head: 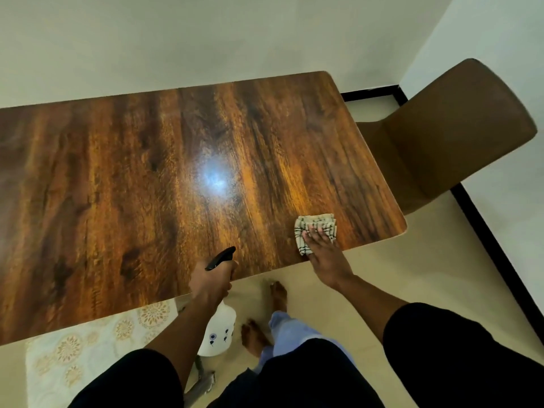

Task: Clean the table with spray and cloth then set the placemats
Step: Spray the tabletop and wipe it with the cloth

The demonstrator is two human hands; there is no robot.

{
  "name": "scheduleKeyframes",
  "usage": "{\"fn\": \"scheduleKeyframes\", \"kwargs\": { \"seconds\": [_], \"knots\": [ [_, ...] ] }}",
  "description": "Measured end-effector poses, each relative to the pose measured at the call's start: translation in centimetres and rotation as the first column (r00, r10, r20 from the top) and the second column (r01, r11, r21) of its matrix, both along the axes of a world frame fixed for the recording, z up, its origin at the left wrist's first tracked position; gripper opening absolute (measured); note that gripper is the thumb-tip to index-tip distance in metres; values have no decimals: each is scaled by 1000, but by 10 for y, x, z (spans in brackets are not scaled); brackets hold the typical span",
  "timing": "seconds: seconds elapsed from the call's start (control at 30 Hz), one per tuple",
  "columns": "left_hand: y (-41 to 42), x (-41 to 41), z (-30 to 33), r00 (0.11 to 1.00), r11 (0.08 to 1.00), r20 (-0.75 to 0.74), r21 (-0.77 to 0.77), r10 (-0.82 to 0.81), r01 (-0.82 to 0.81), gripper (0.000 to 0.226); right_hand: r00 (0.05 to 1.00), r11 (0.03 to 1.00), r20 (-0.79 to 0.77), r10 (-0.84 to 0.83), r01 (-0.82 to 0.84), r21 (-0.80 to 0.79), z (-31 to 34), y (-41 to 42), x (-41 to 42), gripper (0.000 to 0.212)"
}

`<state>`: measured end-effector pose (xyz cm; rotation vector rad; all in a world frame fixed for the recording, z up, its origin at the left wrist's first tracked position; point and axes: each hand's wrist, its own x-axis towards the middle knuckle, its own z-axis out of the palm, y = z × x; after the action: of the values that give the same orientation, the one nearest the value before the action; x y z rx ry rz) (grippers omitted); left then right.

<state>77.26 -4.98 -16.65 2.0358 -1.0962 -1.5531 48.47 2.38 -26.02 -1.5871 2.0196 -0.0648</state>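
Left hand [210, 282] gripping spray bottle [217, 331], nozzle aimed over worktop [117, 172] for misting; right hand [322, 254], fingers flat, pressing checked cloth [315, 228] near corner, ready to wipe

The worktop [147, 172] is dark wood-grain with a glossy finish that throws back a bright glare. The cloth [315, 228] is soft, checked woven fabric. The spray bottle [217, 331] looks like white plastic, its trigger head black. The chair [450, 134] has a smooth, matt brown shell.
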Motion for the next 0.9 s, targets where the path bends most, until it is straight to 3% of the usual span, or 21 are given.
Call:
{"fn": "scheduleKeyframes", "kwargs": {
  "seconds": [0.13, 0.33, 0.57, 0.63, 0.73, 0.83, 0.9],
  "knots": [
    [12, -6, -7, 1000, 999, -11, 40, -17, 17, 19, 984, 984, -37, -174, 175, 16, 4, 9, -34, 61],
    [27, -22, -16, 1000, 999, 7, 13, -29, 29, 15, 937, 936, -74, -341, 346, 64, 7, 22, -90, 57],
    [36, -70, -18, 999, 999, 6, -36, -40, 40, 8, 874, 886, 149, -463, 455, 85, 20, 16, -125, 51],
    [39, -87, -17, 998, 997, -27, -49, -54, 53, 9, 764, 810, 285, -579, 579, 95, 33, 12, -123, 49],
    [47, -115, -16, 993, 997, -101, -67, -54, 47, 11, 514, 676, 536, -669, 721, 152, 56, 8, -129, 44],
    [52, -139, -12, 990, 994, -136, -108, -29, 15, 6, 288, 638, 718, -634, 719, 276, 68, 8, -141, 38],
    [54, -153, -6, 985, 992, -172, -128, -14, -8, 15, 96, 617, 793, -602, 686, 385, 72, 9, -147, 35]
  ]
}}
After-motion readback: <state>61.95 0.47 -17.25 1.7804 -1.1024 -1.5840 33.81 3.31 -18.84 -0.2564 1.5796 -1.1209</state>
